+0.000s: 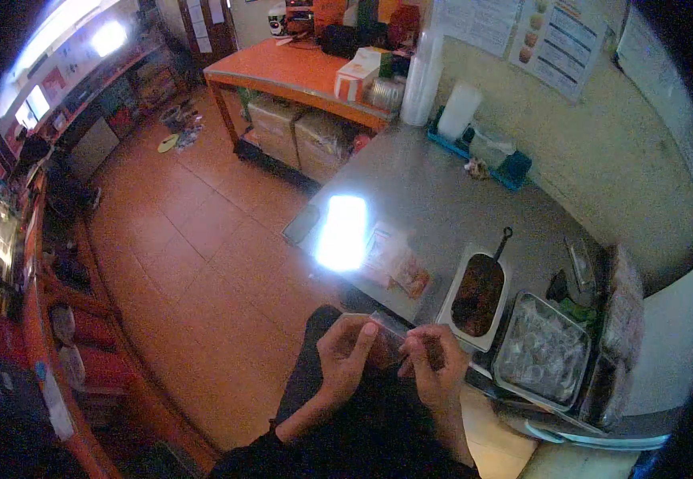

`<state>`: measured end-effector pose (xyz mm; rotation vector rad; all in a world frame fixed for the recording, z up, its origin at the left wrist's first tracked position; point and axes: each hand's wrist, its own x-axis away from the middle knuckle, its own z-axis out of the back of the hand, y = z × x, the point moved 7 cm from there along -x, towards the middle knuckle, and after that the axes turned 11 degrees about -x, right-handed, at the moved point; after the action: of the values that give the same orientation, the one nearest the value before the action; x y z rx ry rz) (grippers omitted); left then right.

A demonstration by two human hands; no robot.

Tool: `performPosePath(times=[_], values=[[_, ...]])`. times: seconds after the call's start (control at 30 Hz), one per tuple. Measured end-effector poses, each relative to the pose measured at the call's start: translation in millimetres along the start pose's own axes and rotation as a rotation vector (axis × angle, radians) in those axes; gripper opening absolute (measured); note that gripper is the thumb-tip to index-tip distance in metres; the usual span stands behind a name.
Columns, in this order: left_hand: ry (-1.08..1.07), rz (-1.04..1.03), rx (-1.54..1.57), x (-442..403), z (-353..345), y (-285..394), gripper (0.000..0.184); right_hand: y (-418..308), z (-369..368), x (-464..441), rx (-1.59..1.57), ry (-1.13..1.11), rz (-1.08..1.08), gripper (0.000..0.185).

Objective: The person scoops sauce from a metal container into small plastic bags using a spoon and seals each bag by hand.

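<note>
A small clear plastic bag [391, 322] is stretched between my two hands, in front of the steel table's near edge. My left hand [345, 356] pinches its left side between thumb and fingers. On the other side, my right hand [437, 361] has closed fingertips on the bag's right edge. Whether anything is inside the bag, I cannot tell. Just beyond lie plastic packets [412, 279] with reddish contents. To the right of them stands a steel pan [440, 315] of dark brown food, a ladle handle [504, 239] sticking out of it.
A glaring white rectangular screen [342, 232] lies at the steel table's [442, 199] left edge. At the right is a metal tray [508, 319] of clear plastic pieces or bags. A blue basket [514, 172] sits by the wall. Further back stands an orange-topped table [275, 65] above cardboard boxes [276, 128].
</note>
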<state>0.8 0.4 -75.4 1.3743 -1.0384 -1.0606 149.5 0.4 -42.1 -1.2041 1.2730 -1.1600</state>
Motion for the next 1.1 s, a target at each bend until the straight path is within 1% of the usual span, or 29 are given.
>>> performPosePath(times=[0.03,0.1,0.17,0.23,0.3,0.37,0.5,0.53,0.6,0.63,0.7,0.93,1.0,1.1], values=[[0.0,0.001,0.002,-0.1,0.1,-0.7,0.008,0.4,-0.9,0.1,0.029,-0.01,0.008,0.01],[-0.015,0.062,0.145,0.3,-0.7,-6.0,0.008,3.6,-0.3,0.1,0.061,-0.021,0.013,0.009],[-0.017,0.052,0.144,-0.4,0.1,-6.4,0.008,1.5,-1.5,-0.4,0.241,-0.07,0.142,0.008],[-0.017,0.039,0.143,-0.9,-0.4,-6.1,0.007,0.6,-1.7,-0.1,0.281,-0.067,0.157,0.008],[0.017,-0.024,0.085,-2.4,0.6,-1.7,0.007,1.5,-2.6,-0.5,0.317,-0.067,0.179,0.008],[-0.001,-0.027,0.077,-3.3,0.8,-5.2,0.007,-0.3,-4.4,0.7,0.443,-0.041,0.286,0.009],[-0.007,-0.037,0.078,-3.2,0.5,-8.9,0.005,-13.4,-11.7,1.3,0.42,-0.052,0.279,0.009],[0.022,-0.053,0.065,-2.3,1.0,-9.2,0.005,-18.3,-14.4,1.2,0.464,-0.062,0.322,0.008],[-0.037,-0.066,0.07,1.5,-7.1,-12.8,0.004,-18.9,-21.1,2.7,0.484,-0.103,0.377,0.008],[-0.009,-0.074,0.058,1.9,-5.1,-13.2,0.004,-15.3,-19.4,3.8,0.488,-0.085,0.363,0.008],[-0.039,-0.071,0.102,2.8,-7.7,-12.5,0.003,-12.3,-19.1,6.1,0.47,-0.053,0.329,0.008],[-0.051,-0.082,0.092,11.4,-12.0,-18.9,0.003,-13.8,-25.1,7.1,0.465,-0.046,0.384,0.006],[-0.038,-0.155,0.039,12.7,-10.5,-11.2,0.003,-13.0,-24.3,7.7,0.453,-0.034,0.379,0.008],[-0.02,-0.188,0.006,13.0,-8.9,-0.9,0.004,-23.4,-29.4,7.2,0.459,-0.031,0.422,0.008]])
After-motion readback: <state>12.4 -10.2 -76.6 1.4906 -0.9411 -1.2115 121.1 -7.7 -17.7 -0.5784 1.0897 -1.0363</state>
